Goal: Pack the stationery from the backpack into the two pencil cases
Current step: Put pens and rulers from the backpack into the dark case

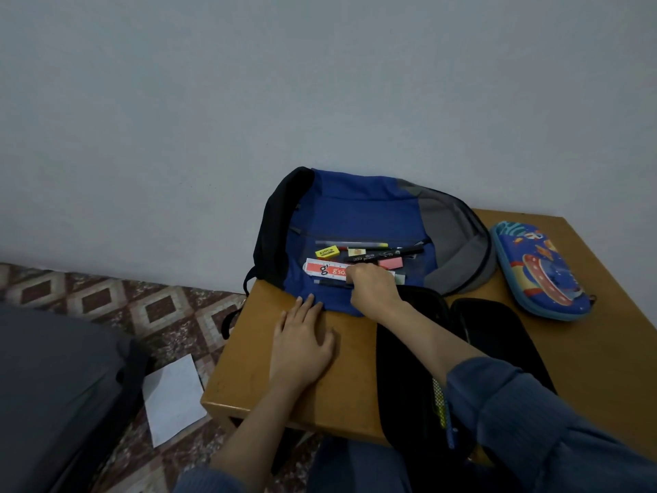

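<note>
Wooden surface carries the backpack at 12 o'clock. Your right grip pinches the ruler inside, left grip lies flat. Lift slowly: the ruler may sweep the pens onto the floor.

A white sheet of paper lies on the patterned floor beside the wooden tabletop, pale wall behind

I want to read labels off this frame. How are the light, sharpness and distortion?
Head view: dim, flat, bluish light, no glare, only faint shadows; the open black pencil case is nearly featureless inside; print on the red-and-white ruler is soft and partly covered by the right hand; wide-angle distortion skews the table edges.
</note>
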`<state>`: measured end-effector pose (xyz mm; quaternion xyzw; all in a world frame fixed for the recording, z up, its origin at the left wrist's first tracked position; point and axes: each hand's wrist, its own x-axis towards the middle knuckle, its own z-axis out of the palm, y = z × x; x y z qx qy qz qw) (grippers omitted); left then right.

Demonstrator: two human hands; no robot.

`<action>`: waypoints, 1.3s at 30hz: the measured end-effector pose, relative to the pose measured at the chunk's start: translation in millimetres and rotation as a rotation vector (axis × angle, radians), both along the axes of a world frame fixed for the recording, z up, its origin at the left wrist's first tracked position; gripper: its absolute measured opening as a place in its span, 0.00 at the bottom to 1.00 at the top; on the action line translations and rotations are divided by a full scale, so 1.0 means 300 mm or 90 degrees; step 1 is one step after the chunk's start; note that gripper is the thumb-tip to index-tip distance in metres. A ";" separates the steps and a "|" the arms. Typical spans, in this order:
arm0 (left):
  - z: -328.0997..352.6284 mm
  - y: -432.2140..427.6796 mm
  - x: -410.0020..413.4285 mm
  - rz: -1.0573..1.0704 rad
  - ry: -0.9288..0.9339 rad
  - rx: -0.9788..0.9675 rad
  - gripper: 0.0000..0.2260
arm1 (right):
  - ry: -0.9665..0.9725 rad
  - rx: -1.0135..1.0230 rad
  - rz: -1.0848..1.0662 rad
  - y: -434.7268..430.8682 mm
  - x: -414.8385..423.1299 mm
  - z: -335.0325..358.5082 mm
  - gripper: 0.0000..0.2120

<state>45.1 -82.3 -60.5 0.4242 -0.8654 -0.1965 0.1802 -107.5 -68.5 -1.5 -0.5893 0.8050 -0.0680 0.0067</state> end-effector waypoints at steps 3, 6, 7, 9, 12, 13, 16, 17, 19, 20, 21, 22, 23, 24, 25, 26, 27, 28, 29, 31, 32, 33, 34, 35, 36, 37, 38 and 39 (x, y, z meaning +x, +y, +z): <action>-0.001 -0.003 0.004 -0.002 -0.007 0.000 0.24 | -0.110 -0.206 -0.021 0.022 -0.006 0.025 0.09; 0.000 -0.006 0.004 -0.007 -0.022 0.005 0.24 | -0.219 -0.423 -0.030 0.065 -0.001 0.082 0.07; 0.002 -0.006 0.002 -0.009 -0.028 0.003 0.24 | -0.251 -0.459 -0.032 0.086 0.000 0.104 0.07; 0.003 -0.005 0.000 -0.015 -0.039 -0.007 0.24 | -0.322 -0.478 -0.046 0.131 -0.007 0.142 0.13; -0.004 -0.004 0.002 -0.016 -0.045 -0.031 0.23 | -0.379 -0.469 -0.064 0.211 -0.036 0.167 0.25; -0.003 0.001 0.001 -0.020 -0.038 -0.051 0.22 | -0.374 -0.475 -0.068 0.243 -0.052 0.168 0.29; -0.013 0.015 -0.001 -0.049 -0.011 -0.139 0.18 | -0.342 -0.485 -0.100 0.322 -0.108 0.167 0.37; -0.019 0.015 0.000 -0.055 -0.007 -0.154 0.18 | -0.344 -0.484 -0.113 0.347 -0.127 0.168 0.38; -0.008 0.025 0.000 -0.049 -0.020 -0.132 0.17 | -0.358 -0.474 -0.143 0.405 -0.163 0.168 0.41; 0.000 0.031 -0.005 -0.043 -0.032 -0.119 0.17 | -0.356 -0.465 -0.159 0.434 -0.185 0.165 0.41; 0.007 0.033 -0.012 -0.038 -0.046 -0.116 0.17 | -0.348 -0.456 -0.167 0.457 -0.204 0.162 0.41; 0.018 0.035 -0.022 -0.034 -0.064 -0.119 0.16 | -0.338 -0.447 -0.171 0.474 -0.224 0.155 0.41; 0.037 0.045 -0.040 -0.029 -0.078 -0.122 0.14 | -0.334 -0.444 -0.174 0.501 -0.246 0.153 0.40; 0.056 0.049 -0.056 -0.019 -0.080 -0.115 0.13 | -0.342 -0.442 -0.177 0.518 -0.263 0.150 0.39; 0.076 0.060 -0.075 -0.013 -0.071 -0.108 0.13 | -0.354 -0.438 -0.184 0.539 -0.282 0.146 0.37; 0.088 0.067 -0.090 -0.021 -0.056 -0.104 0.13 | -0.367 -0.433 -0.192 0.554 -0.296 0.141 0.37; 0.095 0.082 -0.108 -0.052 -0.038 -0.099 0.13 | -0.375 -0.426 -0.203 0.570 -0.308 0.135 0.36; 0.099 0.099 -0.123 -0.095 -0.018 -0.078 0.14 | -0.382 -0.422 -0.212 0.578 -0.312 0.131 0.35; 0.096 0.127 -0.140 -0.138 0.005 -0.034 0.16 | -0.383 -0.420 -0.222 0.589 -0.320 0.122 0.34; 0.081 0.179 -0.157 -0.174 0.045 0.070 0.23 | -0.380 -0.421 -0.239 0.588 -0.329 0.104 0.31; 0.071 0.195 -0.160 -0.171 0.063 0.096 0.26 | -0.383 -0.423 -0.244 0.580 -0.333 0.096 0.30; 0.060 0.207 -0.161 -0.165 0.079 0.109 0.28 | -0.391 -0.425 -0.250 0.577 -0.340 0.085 0.29; 0.050 0.211 -0.160 -0.157 0.097 0.117 0.28 | -0.402 -0.426 -0.254 0.570 -0.347 0.075 0.28; 0.046 0.211 -0.156 -0.151 0.114 0.123 0.28 | -0.408 -0.424 -0.260 0.562 -0.353 0.066 0.27; 0.040 0.212 -0.154 -0.146 0.125 0.128 0.27 | -0.411 -0.423 -0.266 0.558 -0.360 0.058 0.26; 0.040 0.211 -0.151 -0.144 0.133 0.128 0.27 | -0.414 -0.424 -0.268 0.552 -0.364 0.055 0.26; 0.038 0.214 -0.150 -0.143 0.138 0.127 0.26 | -0.420 -0.426 -0.270 0.548 -0.367 0.050 0.26; 0.039 0.217 -0.150 -0.141 0.144 0.125 0.26 | -0.425 -0.427 -0.272 0.543 -0.370 0.050 0.26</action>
